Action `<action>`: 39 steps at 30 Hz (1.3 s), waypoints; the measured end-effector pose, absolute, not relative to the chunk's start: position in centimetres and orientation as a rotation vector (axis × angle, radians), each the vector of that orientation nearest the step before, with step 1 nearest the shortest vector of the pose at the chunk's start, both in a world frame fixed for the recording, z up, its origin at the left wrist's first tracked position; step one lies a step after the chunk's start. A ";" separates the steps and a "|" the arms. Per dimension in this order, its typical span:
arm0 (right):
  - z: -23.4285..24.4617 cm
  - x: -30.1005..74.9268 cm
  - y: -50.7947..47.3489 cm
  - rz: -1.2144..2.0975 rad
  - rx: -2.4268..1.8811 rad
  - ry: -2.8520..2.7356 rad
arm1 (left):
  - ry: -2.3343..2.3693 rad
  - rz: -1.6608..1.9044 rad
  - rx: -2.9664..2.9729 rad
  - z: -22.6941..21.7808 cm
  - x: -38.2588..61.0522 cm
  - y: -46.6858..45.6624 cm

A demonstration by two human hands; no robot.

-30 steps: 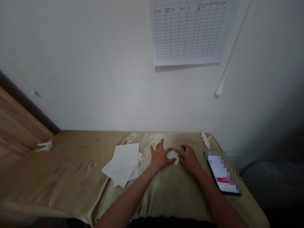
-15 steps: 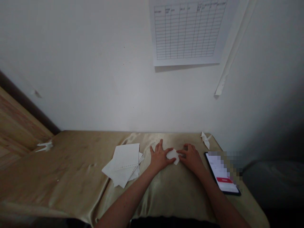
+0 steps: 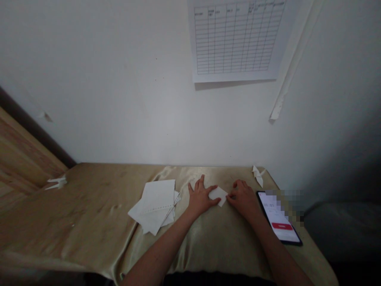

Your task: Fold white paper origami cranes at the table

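Note:
A small piece of white folded paper (image 3: 219,195) lies on the satin cloth between my hands. My left hand (image 3: 201,197) holds its left side down with thumb and forefinger, the other fingers spread on the cloth. At the paper's right corner, my right hand (image 3: 240,197) pinches with thumb and forefinger, its remaining fingers curled. Left of my hands is a loose stack of white paper sheets (image 3: 157,198), one with a dotted line across it. A folded paper crane (image 3: 257,176) sits near the table's back right corner.
A phone (image 3: 279,218) with a lit screen lies right of my right arm, partly pixelated. Another white folded paper shape (image 3: 58,182) is at the far left. The gold cloth (image 3: 89,214) covers the table, which meets a white wall bearing a printed chart (image 3: 235,43).
My right hand has shifted slightly right and its fingers have drawn together at the paper's corner. More of the paper's right side shows. My left hand has stayed in place.

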State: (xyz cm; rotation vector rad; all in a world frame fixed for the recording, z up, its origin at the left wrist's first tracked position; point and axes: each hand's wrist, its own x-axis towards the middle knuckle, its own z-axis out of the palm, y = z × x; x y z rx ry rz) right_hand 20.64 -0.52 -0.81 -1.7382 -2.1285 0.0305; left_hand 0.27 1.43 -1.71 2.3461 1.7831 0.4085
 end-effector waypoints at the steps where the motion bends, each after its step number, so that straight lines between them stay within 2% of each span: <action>1: -0.9 20.7 -0.5 0.035 -1.736 -2.121 | 1.777 0.411 2.350 -1.8 0.3 1.4; 13: -4.1 19.7 0.6 0.078 -1.609 -2.130 | 1.691 0.368 2.436 -1.7 0.0 2.0; 26: -3.8 19.9 0.8 0.160 -1.724 -2.059 | 1.724 0.472 2.439 -1.7 0.1 1.9; 39: -4.5 19.9 0.9 0.094 -1.639 -2.123 | 1.749 0.368 2.375 -1.8 -0.4 2.0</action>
